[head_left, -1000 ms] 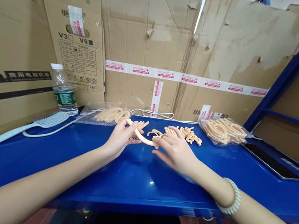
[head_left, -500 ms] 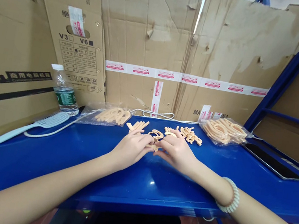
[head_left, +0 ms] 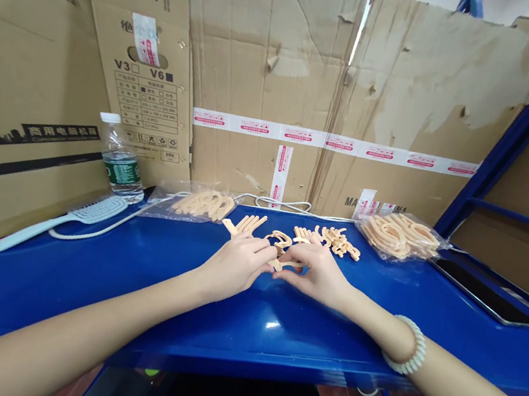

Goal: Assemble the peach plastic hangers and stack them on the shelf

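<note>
My left hand (head_left: 236, 264) and my right hand (head_left: 317, 271) meet above the blue table, fingers of both closed on a small pale wooden piece (head_left: 278, 265). Part of that piece is hidden by the fingertips, so its full shape cannot be made out. Just behind the hands lie curved wooden pieces (head_left: 281, 237). Straight wooden sticks (head_left: 250, 224) rest beyond the left hand. Behind the right hand is a loose heap of small curved wooden pieces (head_left: 338, 240). A pale beaded bracelet (head_left: 414, 348) circles my right wrist.
Clear bags of wooden pieces lie at back left (head_left: 205, 204) and back right (head_left: 397, 235). A water bottle (head_left: 121, 171) and a light blue hairbrush (head_left: 63, 218) stand or lie at left, near a white cable (head_left: 101, 233). A phone (head_left: 485, 292) lies at right. Cardboard (head_left: 269, 77) walls the back.
The camera view has shifted slightly. My right hand has turned a little, and more of the wooden piece shows between its thumb and fingers. Both hands stay close together.
</note>
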Available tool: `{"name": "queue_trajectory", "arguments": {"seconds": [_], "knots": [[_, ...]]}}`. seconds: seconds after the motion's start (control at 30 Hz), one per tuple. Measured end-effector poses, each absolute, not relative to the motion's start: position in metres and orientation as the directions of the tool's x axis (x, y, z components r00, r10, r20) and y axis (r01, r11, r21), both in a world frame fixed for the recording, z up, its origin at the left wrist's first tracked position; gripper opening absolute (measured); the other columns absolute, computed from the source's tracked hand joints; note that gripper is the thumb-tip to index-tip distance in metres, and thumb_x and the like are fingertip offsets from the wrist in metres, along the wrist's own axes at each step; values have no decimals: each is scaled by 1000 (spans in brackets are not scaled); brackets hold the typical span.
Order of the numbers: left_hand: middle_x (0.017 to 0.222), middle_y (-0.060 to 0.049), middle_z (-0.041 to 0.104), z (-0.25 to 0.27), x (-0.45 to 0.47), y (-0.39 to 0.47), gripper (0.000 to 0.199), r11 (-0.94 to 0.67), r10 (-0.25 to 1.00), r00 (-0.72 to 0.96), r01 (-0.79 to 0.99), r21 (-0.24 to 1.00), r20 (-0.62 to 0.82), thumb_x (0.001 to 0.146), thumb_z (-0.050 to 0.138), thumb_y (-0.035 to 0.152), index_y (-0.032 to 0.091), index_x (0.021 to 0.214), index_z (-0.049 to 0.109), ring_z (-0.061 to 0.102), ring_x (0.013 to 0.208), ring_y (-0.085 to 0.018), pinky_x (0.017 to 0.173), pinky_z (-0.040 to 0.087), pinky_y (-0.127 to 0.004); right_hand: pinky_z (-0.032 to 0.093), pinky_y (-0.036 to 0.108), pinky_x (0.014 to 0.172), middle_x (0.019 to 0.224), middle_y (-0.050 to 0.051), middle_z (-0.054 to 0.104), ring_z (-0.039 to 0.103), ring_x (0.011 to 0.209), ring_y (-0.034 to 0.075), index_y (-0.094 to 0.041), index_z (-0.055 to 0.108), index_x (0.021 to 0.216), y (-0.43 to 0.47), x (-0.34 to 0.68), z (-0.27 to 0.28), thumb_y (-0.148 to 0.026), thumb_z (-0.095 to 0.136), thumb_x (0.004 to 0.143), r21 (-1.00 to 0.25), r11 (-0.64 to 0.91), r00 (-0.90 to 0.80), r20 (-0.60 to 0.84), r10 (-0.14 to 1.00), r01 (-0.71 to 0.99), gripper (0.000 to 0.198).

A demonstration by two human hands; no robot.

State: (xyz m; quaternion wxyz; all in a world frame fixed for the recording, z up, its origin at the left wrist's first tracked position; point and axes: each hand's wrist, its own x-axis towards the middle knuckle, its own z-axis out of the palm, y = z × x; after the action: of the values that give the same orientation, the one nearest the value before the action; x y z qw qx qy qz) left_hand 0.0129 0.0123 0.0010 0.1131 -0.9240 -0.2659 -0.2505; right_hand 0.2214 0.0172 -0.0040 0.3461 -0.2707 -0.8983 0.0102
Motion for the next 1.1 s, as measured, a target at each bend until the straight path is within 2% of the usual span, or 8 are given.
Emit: {"name": "queue_trajectory", "arguments": {"seconds": [0.1, 0.3, 0.47, 0.53, 0.67, 0.8, 0.97, 1.1], "knots": [[77, -4, 59, 0, 13, 12, 23, -835, 424, 728, 545, -80, 538, 95, 39, 22, 17, 81, 56, 57, 76, -18, 75, 44, -33, 38, 26, 64, 66, 0, 63, 52, 59, 13, -18, 62, 76, 15, 219, -4, -42, 71, 78, -303, 825, -580, 598, 554, 476, 25], [82, -6, 63, 8, 6, 16, 28, -861, 365, 769, 493, -123, 524, 96, 35, 20, 17, 81, 59, 57, 80, -18, 81, 42, -34, 30, 22, 47, 54, -3, 52, 41, 48, 10, -17, 61, 71, 17, 222, 6, -49, 68, 75, -632, 652, -383, 528, 758, 418, 33], [89, -4, 64, 20, -21, 45, 18, -837, 448, 741, 545, -57, 499, 95, 42, 24, 19, 91, 58, 56, 88, -19, 97, 34, -40, 39, 23, 52, 66, 1, 62, 51, 57, 12, -18, 60, 74, 26, 230, 12, -48, 69, 74, -688, 615, -268, 555, 788, 385, 32], [90, -6, 62, 22, -36, 60, 18, -794, 513, 703, 607, -40, 493, 94, 41, 26, 19, 91, 58, 53, 92, -22, 91, 37, -39, 40, 24, 53, 68, 1, 63, 53, 59, 13, -18, 59, 74, 29, 231, 11, -47, 69, 74, -693, 612, -259, 556, 790, 381, 31], [89, -6, 59, 19, -57, 82, 20, -787, 588, 726, 615, 43, 356, 93, 40, 25, 18, 87, 58, 52, 88, -21, 79, 41, -33, 43, 26, 59, 71, 1, 64, 56, 63, 14, -18, 59, 77, 32, 231, 6, -45, 67, 77, -673, 626, -294, 553, 780, 394, 28], [89, -7, 59, 10, -62, 88, 16, -803, 581, 765, 594, 44, 277, 87, 44, 19, 18, 88, 60, 53, 89, -22, 81, 41, -33, 46, 28, 67, 77, 1, 66, 61, 71, 16, -18, 61, 81, 34, 232, 4, -42, 65, 81, -612, 655, -332, 567, 754, 443, 24], [98, -8, 58, 8, -59, 83, 22, -787, 605, 754, 615, 48, 257, 81, 46, 15, 20, 98, 59, 55, 95, -23, 82, 43, -33, 47, 35, 79, 90, 5, 69, 62, 86, 20, -18, 65, 88, 40, 234, 4, -31, 66, 83, -383, 765, -419, 666, 617, 518, 14], [95, -7, 58, 10, -56, 77, 25, -785, 608, 755, 619, 41, 245, 81, 44, 15, 19, 101, 59, 56, 91, -22, 79, 44, -32, 45, 39, 87, 97, 8, 69, 60, 96, 22, -18, 67, 96, 51, 231, 2, -25, 63, 86, -249, 799, -513, 655, 555, 547, 13]]}}
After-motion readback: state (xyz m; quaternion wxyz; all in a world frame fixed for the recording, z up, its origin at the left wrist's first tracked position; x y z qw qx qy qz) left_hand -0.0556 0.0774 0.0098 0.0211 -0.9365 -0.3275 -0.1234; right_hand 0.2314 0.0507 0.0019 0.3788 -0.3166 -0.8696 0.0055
